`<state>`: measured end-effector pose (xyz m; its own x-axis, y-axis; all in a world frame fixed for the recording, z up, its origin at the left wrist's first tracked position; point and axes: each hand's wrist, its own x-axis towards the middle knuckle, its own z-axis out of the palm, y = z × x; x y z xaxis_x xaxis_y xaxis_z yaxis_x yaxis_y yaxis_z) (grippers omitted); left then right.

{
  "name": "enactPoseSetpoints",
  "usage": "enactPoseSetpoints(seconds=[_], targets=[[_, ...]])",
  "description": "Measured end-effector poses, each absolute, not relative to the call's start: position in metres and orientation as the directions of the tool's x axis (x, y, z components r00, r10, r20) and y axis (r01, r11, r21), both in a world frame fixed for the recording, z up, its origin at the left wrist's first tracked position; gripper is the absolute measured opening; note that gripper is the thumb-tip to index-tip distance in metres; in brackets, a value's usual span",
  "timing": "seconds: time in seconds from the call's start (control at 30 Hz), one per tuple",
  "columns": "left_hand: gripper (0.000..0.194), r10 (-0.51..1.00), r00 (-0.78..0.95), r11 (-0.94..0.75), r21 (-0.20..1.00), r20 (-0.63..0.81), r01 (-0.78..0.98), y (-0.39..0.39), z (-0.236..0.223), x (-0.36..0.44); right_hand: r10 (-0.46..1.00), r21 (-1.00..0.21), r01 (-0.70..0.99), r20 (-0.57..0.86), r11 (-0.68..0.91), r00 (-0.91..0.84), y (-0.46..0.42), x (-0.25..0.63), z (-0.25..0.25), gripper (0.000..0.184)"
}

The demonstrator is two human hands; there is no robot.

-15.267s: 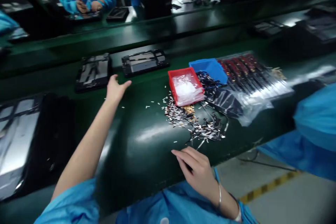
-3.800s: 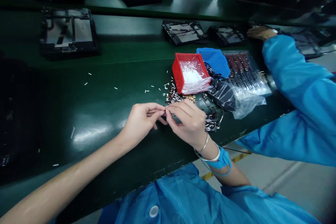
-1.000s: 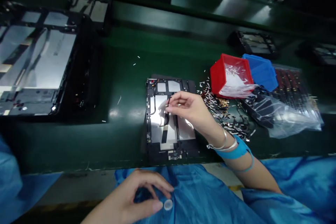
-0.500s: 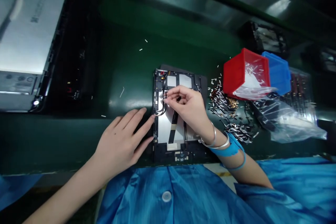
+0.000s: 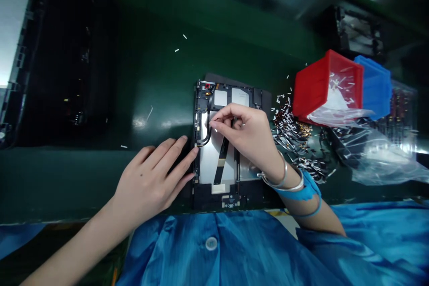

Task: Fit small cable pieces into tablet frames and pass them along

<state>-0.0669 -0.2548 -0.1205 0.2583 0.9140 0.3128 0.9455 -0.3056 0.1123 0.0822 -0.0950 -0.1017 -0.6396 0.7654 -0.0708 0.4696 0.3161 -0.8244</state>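
Note:
An opened tablet (image 5: 217, 170) lies on the green bench in front of me, its silvery battery and circuit parts exposed. Along its left side runs a thin black cable (image 5: 208, 133), bent near the lower end. My right hand (image 5: 246, 132) is over the tablet, thumb and forefinger pinched on this cable; the exact grip is partly hidden by the fingertips. My left hand (image 5: 156, 174) rests flat with fingers spread, its forefinger touching the tablet's left edge by the cable's lower end. A wider black ribbon cable (image 5: 219, 172) lies across the battery.
To the right stand a red bin (image 5: 311, 87) and a blue bin (image 5: 380, 87), with a pile of small black and white parts (image 5: 290, 129) beside them. Clear plastic bags (image 5: 385, 156) lie farther right. Another dark device (image 5: 15, 85) is at far left. White scraps (image 5: 184, 36) dot the bench.
My right fingertips have shifted slightly down, and the black cable's curve lies closer to one line. The left hand stays at the tablet's edge. The camera view has moved a little.

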Motion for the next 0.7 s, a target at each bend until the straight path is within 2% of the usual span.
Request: enactPoseSetpoints(seconds=[0.27,0.33,0.5,0.7], targets=[[0.038,0.958,0.140,-0.226,0.358,0.250,0.906,-0.255,-0.121,-0.064,0.730,-0.795,0.494,-0.095,0.354,-0.676,-0.085,0.082,-0.104,0.003],[0.039,0.954,0.146,-0.232,0.337,0.260,0.912,-0.254,-0.120,-0.063,0.725,-0.798,0.499,-0.117,0.338,-0.678,-0.083,0.082,-0.104,0.002],[0.043,0.937,0.239,-0.286,0.166,0.254,0.944,-0.249,-0.120,-0.061,0.726,-0.808,0.495,-0.126,0.320,-0.676,-0.081,0.080,-0.104,0.002],[0.044,0.929,0.286,-0.315,0.098,0.235,0.944,-0.247,-0.121,-0.063,0.731,-0.797,0.506,-0.125,0.329,-0.671,-0.082,0.078,-0.104,0.003]])
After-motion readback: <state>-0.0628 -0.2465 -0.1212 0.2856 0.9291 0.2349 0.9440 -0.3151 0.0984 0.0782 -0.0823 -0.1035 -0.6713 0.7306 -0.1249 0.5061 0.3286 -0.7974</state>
